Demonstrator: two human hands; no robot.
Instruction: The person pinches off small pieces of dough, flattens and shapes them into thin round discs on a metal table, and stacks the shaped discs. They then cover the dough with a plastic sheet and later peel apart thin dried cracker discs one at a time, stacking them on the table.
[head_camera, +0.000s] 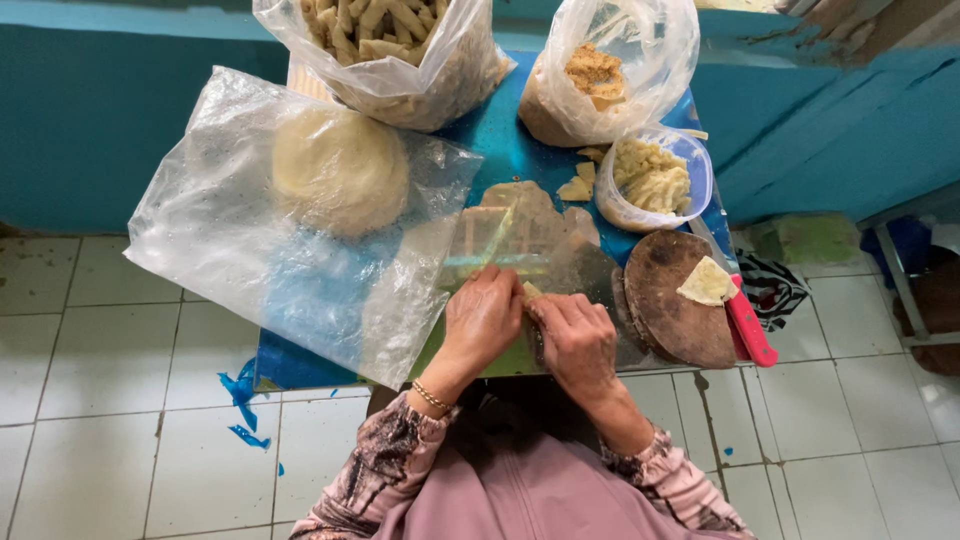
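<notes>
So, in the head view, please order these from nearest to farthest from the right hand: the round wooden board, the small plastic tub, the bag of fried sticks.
From the right hand:
1. Round wooden board, just to its right.
2. Small plastic tub, farther up the table, right side.
3. Bag of fried sticks, at the far edge, toward the left.

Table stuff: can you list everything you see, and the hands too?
table: one, blue, middle.
dough disc: one, pale, under a clear plastic sheet, left.
bag of dough sticks: one, clear, top.
bag of crumbly filling: one, clear, top right.
bowl of filling: one, clear, right.
round board: one, brown, right edge, a pale dough piece on it.
knife handle: one, red, beside board.
floor tiles: white, around.
left hand, right hand: together pinching a small dough piece.
</notes>
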